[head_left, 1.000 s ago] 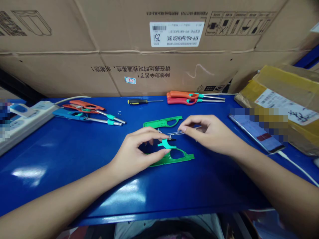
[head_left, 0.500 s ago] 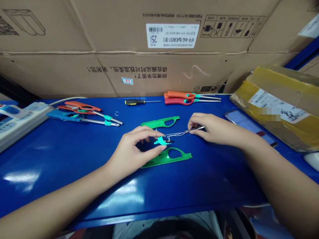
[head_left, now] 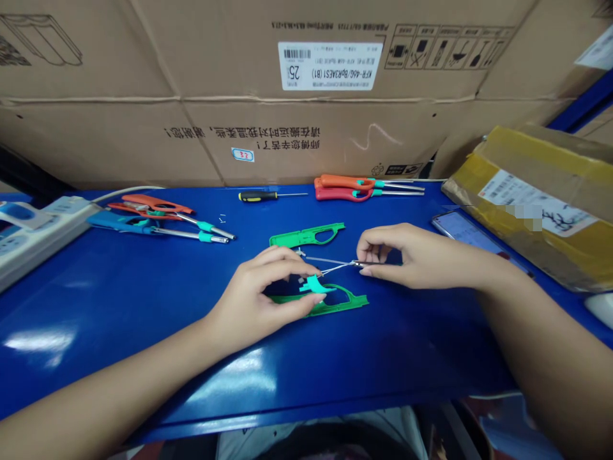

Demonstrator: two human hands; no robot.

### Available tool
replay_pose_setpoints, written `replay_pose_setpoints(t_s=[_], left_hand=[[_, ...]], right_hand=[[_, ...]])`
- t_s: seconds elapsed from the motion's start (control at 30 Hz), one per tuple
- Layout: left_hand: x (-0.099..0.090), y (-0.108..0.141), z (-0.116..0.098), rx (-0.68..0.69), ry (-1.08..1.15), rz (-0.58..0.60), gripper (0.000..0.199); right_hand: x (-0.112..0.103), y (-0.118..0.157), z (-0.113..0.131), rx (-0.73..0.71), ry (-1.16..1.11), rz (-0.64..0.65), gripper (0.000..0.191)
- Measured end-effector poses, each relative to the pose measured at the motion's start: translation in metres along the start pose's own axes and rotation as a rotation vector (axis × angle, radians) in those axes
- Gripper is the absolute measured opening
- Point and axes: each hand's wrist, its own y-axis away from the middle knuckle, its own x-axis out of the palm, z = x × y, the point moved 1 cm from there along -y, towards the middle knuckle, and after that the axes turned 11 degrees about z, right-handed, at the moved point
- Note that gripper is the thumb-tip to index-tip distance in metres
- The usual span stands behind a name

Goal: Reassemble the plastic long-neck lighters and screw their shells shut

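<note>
My left hand (head_left: 271,284) is closed on a small turquoise trigger piece (head_left: 317,285) between thumb and fingers. Thin white wires run from it to a slim metal rod (head_left: 378,262), which my right hand (head_left: 402,252) pinches. A thin clear tube (head_left: 328,259) extends left from the rod. One green casing half (head_left: 306,236) lies behind my left fingers. The other green half (head_left: 347,305) lies below the trigger piece, partly covered by my left hand. Small parts (head_left: 300,253) show by my left fingertips, too small to make out.
Red and orange lighters (head_left: 335,189) and a screwdriver (head_left: 258,195) lie at the back. Blue and orange lighters (head_left: 124,222) lie left, beside a power strip (head_left: 52,223). A phone (head_left: 467,233) and a taped box (head_left: 541,185) are right. Behind stands a large carton (head_left: 230,70).
The turquoise piece has moved slightly toward me in my left hand. My right hand and the rod have shifted slightly toward me and left, and the wires are straighter.
</note>
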Motion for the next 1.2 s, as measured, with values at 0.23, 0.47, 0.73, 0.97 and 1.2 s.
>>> replay_pose_setpoints(t_s=[0.23,0.47,0.73,0.97,1.2], left_hand=[[-0.005,0.0,-0.004,0.084,0.042,-0.153,0.021],[-0.006,-0.002,-0.005,0.068,0.007,-0.146,0.021],[0.0,-0.001,0.003,0.074,-0.022,-0.066,0.026],[0.004,0.0,0.001,0.185,-0.094,-0.045,0.03],[0.003,0.0,-0.001,0.14,-0.128,-0.017,0.032]], right_hand=[[-0.004,0.006,0.008,-0.085,-0.091,0.105,0.016],[0.005,0.005,0.005,-0.066,-0.052,0.295,0.012],[0.005,-0.003,0.008,-0.125,-0.094,0.137,0.029],[0.032,-0.02,0.028,-0.117,-0.679,-0.034,0.036],[0.045,-0.029,0.023,-0.074,-0.794,-0.003,0.031]])
